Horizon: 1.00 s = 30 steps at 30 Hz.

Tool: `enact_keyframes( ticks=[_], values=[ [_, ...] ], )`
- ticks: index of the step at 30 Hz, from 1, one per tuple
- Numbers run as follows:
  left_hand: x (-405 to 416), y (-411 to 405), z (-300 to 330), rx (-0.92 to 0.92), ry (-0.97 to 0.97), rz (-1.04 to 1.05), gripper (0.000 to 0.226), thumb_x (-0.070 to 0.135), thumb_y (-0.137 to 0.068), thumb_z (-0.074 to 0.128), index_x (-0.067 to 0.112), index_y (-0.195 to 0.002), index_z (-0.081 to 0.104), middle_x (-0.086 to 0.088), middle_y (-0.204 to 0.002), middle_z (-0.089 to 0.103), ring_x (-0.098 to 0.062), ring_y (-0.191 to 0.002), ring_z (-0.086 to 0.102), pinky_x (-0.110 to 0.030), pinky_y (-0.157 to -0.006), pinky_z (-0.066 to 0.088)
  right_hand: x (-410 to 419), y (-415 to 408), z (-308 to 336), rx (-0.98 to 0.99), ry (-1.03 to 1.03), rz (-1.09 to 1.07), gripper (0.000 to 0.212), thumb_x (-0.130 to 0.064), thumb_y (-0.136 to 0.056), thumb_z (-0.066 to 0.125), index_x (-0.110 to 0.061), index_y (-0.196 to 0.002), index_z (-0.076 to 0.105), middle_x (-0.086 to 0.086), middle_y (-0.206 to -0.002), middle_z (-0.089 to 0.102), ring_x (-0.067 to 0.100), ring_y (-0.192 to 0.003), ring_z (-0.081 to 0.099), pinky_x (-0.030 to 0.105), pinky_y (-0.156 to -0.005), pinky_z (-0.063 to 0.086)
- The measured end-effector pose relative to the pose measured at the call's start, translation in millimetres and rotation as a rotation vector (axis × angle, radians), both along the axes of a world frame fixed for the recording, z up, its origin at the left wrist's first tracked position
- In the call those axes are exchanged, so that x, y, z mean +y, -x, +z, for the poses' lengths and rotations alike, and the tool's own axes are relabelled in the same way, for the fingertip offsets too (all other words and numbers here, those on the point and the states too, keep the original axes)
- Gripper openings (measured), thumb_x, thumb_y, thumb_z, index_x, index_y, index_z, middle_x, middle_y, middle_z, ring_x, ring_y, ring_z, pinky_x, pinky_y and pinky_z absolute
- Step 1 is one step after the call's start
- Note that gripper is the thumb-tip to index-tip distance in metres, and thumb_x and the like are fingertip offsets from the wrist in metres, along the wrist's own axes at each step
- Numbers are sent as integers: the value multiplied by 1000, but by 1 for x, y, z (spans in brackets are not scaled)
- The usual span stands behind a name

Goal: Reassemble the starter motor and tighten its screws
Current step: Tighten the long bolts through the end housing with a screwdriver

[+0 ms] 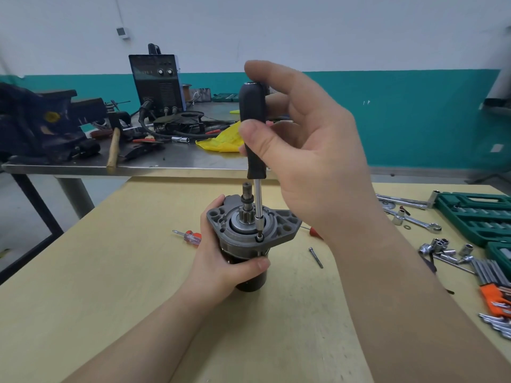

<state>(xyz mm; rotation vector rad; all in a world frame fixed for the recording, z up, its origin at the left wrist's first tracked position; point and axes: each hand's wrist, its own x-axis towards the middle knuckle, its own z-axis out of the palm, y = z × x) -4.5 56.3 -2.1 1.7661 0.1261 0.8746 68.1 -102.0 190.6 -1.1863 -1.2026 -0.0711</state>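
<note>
Hands work together on the starter motor (250, 239), which stands upright on its black body near the middle of the wooden table (110, 272), pinion shaft pointing up. The left hand (221, 261) wraps around the motor's body just under the grey mounting flange, thumb across the front. The right hand (309, 150) pinches the black handle of a screwdriver (253, 128) between thumb and fingers, index fingertip over the handle's top; the shaft runs straight down and its bit sits in a screw (259, 238) on the front of the flange.

Behind the motor to the left lies a small red-handled screwdriver (189, 236). A loose long bolt (316, 257) lies just right of the motor. Along the table's right edge are sockets (439, 246), a ratchet wrench (417, 220), a hex key set (495, 286) and a green tool case (475, 217). Past the far edge stands a steel table (171, 158) with a welding machine (156, 81), a vise (38, 123) and a yellow bag (225, 139).
</note>
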Motion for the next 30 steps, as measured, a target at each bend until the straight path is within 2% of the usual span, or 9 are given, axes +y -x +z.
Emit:
enact_keyframes(
  ticks=[2,4,8,14,18,21,24,27,30],
  values=[
    [0,0,0,1,2,2,120,33,-63,98,49,-158,27,8,-148,62,-20,-138,61,-30,-105,51,1,0,0,-3,-12,-23,39,-14,-97,75,-38,-126,66,-14,-94,68,26,-85,73,49,-80,65],
    [-1,1,1,4,0,4,119,34,-63,98,49,-157,27,9,-148,62,-18,-138,61,-24,-103,53,2,0,-1,22,-27,-11,32,-18,-99,74,-36,-124,67,-8,-94,68,25,-82,71,50,-75,66],
    [-2,1,1,3,0,0,116,32,-64,97,52,-155,28,12,-146,63,-14,-137,61,-14,-102,50,1,-1,-1,45,-17,33,29,-15,-106,57,-33,-127,65,-8,-114,74,23,-106,73,51,-84,66],
    [-2,1,2,-4,-7,-12,116,30,-65,97,52,-155,28,11,-147,63,-13,-137,61,-14,-103,48,1,-2,-1,7,-23,-68,37,-17,-96,75,-36,-126,65,-14,-96,69,20,-90,70,50,-79,65],
    [-3,1,3,-2,-12,-7,114,30,-66,96,51,-155,29,14,-145,63,-10,-135,61,-12,-101,49,2,-2,-2,68,-23,3,31,-22,-104,64,-31,-133,68,-18,-108,72,19,-109,72,51,-94,62],
    [-2,2,3,-1,-15,-9,114,29,-66,96,51,-155,29,15,-144,63,-10,-134,62,-12,-101,49,1,-2,-1,77,-26,17,35,-14,-103,63,-31,-133,66,-11,-103,74,24,-97,76,45,-85,65],
    [-2,2,3,1,-9,-7,115,30,-66,96,49,-157,28,14,-146,63,-10,-135,62,-12,-101,48,2,0,-1,19,-34,-60,36,-17,-99,73,-31,-131,67,-21,-97,68,16,-93,70,52,-84,63],
    [-1,2,2,1,-17,-6,115,30,-66,96,50,-157,28,16,-145,62,-9,-135,61,-11,-101,48,1,0,-1,78,-35,2,32,-24,-106,64,-25,-138,68,-23,-96,66,10,-88,65,56,-84,62],
    [-1,1,2,6,-7,-8,117,30,-65,96,49,-157,27,13,-145,63,-12,-135,62,-13,-101,49,1,-1,-1,96,-20,28,36,-19,-106,56,-24,-140,68,-15,-106,73,25,-99,72,57,-95,60]
  ],
)
